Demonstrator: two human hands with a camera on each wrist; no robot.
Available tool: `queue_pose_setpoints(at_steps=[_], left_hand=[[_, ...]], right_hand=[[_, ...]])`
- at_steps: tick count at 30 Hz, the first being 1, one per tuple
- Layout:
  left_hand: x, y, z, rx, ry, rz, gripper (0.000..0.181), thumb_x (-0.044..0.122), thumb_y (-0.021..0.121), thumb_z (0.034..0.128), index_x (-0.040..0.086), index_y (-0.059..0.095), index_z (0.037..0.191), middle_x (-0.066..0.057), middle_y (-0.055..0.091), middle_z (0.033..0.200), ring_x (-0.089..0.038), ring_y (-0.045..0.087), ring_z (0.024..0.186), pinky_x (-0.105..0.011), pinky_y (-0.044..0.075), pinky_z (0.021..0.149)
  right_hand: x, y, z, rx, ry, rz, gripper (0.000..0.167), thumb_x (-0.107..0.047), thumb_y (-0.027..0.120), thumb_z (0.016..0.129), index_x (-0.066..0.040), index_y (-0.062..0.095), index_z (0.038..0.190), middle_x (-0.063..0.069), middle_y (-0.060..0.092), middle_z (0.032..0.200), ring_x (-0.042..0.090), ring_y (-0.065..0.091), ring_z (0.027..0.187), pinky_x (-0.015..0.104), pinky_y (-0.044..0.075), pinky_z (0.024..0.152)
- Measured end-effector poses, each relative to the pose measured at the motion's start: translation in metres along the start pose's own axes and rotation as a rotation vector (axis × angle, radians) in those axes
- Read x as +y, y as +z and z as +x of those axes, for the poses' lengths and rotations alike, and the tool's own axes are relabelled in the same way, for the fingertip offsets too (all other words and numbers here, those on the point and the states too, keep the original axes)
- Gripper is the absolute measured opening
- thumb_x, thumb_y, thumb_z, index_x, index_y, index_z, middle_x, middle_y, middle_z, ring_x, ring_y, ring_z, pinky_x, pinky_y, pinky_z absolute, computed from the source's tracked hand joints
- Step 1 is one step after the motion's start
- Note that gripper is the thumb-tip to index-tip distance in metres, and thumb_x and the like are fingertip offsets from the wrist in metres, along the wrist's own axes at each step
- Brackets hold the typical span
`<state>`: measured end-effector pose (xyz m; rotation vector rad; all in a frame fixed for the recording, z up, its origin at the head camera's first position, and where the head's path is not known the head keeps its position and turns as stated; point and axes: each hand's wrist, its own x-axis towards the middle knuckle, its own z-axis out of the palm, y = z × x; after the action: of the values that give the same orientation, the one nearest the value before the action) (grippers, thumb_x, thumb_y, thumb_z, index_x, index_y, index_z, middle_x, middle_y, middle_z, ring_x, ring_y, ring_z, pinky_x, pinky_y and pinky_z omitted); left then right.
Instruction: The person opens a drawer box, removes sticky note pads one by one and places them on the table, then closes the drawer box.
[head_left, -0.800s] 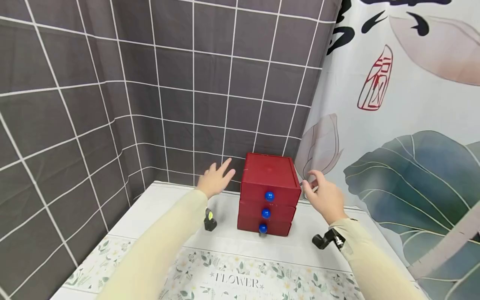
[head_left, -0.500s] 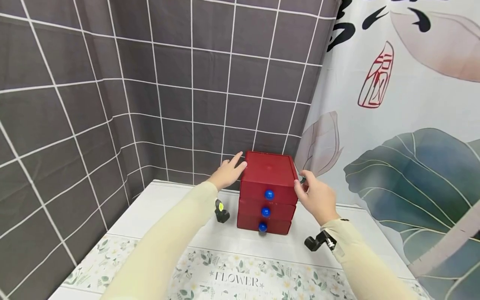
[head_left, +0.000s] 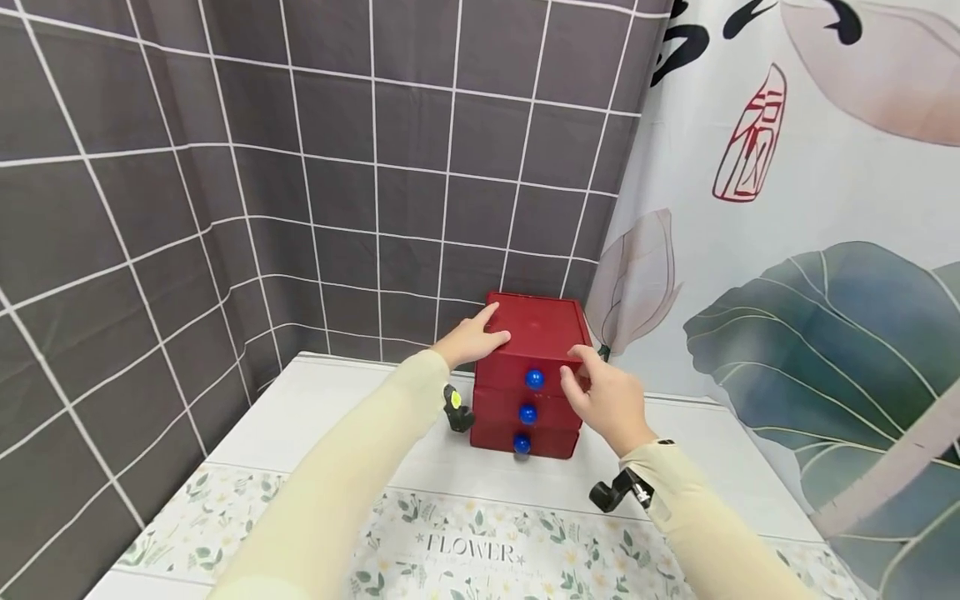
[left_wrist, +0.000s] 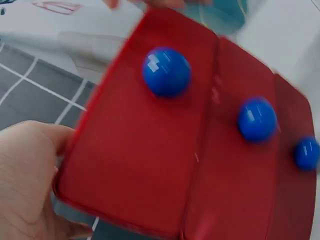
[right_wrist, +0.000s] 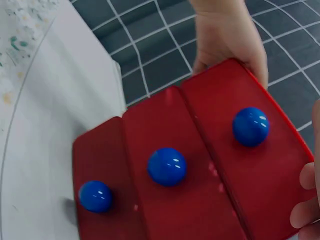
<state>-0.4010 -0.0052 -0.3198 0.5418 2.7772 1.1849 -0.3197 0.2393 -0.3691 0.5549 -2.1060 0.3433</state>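
On the tabletop (head_left: 322, 400), a red drawer box (head_left: 513, 367) stands ungripped between left hand (head_left: 467, 342) and right hand (head_left: 613, 403).

Clad in pale yellow, with a long, smooth left sleeve (head_left: 348, 467) at lower left and a right sleeve (head_left: 708, 525) creased near the cuff at lower right. Fitted near centre with a black wrist unit (head_left: 460, 419) bearing a yellow-green oval (head_left: 455, 400); lower right of centre, with an angular black mount (head_left: 609, 493) and silvery metal (head_left: 642, 495).
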Motion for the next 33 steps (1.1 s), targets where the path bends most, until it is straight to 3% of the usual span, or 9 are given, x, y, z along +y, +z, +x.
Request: queue_pose_setpoints(at_steps=[6, 9, 14, 19, 25, 33], left_hand=[[0.014, 0.004, 0.004, -0.03, -0.017, 0.059, 0.072, 0.048, 0.048, 0.1014, 0.024, 0.019, 0.164, -0.02, 0.011, 0.168, -0.036, 0.005, 0.155, -0.059, 0.022, 0.12], [0.017, 0.006, 0.008, -0.031, -0.002, 0.137, 0.069, 0.051, 0.046, 0.1019, 0.028, 0.022, 0.163, -0.02, 0.001, 0.169, -0.039, 0.003, 0.155, -0.061, 0.021, 0.119], [0.021, 0.012, 0.011, -0.029, 0.022, 0.313, 0.065, 0.055, 0.043, 0.1017, 0.032, 0.029, 0.161, -0.015, 0.002, 0.17, -0.041, 0.002, 0.154, -0.062, 0.02, 0.119], [0.021, 0.018, 0.014, -0.077, 0.045, 0.51, 0.063, 0.061, 0.035, 0.1024, 0.036, 0.028, 0.16, -0.014, 0.009, 0.169, -0.037, 0.001, 0.155, -0.059, 0.021, 0.12], [0.025, 0.018, 0.009, -0.049, 0.037, 0.49, 0.065, 0.062, 0.035, 0.1022, 0.034, 0.027, 0.161, -0.014, 0.009, 0.169, -0.034, 0.002, 0.156, -0.06, 0.031, 0.115], [0.022, 0.02, 0.009, -0.019, 0.027, 0.478, 0.066, 0.064, 0.033, 0.1013, 0.035, 0.027, 0.161, -0.014, 0.009, 0.169, -0.033, 0.002, 0.156, -0.062, 0.034, 0.113]], right_hand=[[-0.011, 0.006, -0.005, -0.064, -0.005, 0.014, 0.028, -0.022, 0.072, 0.089, -0.01, 0.062, 0.113, -0.002, 0.065, 0.07, 0.011, 0.05, 0.048, 0.025, 0.042, 0.044], [-0.016, 0.012, -0.006, -0.09, -0.006, 0.014, 0.03, -0.023, 0.074, 0.089, -0.011, 0.062, 0.114, -0.002, 0.066, 0.071, 0.009, 0.05, 0.048, 0.023, 0.042, 0.044], [-0.024, 0.022, -0.008, -0.171, 0.018, 0.004, 0.031, -0.026, 0.074, 0.09, -0.014, 0.063, 0.117, -0.004, 0.07, 0.076, 0.008, 0.052, 0.048, 0.022, 0.043, 0.045], [-0.028, 0.027, -0.01, -0.23, 0.056, 0.002, 0.037, -0.03, 0.077, 0.089, -0.016, 0.065, 0.122, -0.003, 0.073, 0.082, 0.011, 0.06, 0.054, 0.024, 0.047, 0.047], [-0.029, 0.03, -0.008, -0.234, 0.061, -0.003, 0.041, -0.035, 0.083, 0.085, -0.016, 0.065, 0.117, -0.005, 0.071, 0.075, 0.01, 0.061, 0.055, 0.022, 0.047, 0.047], [-0.037, 0.032, -0.002, -0.262, 0.136, 0.02, 0.038, -0.036, 0.083, 0.084, -0.015, 0.061, 0.106, -0.004, 0.065, 0.067, 0.008, 0.054, 0.048, 0.023, 0.044, 0.045]])
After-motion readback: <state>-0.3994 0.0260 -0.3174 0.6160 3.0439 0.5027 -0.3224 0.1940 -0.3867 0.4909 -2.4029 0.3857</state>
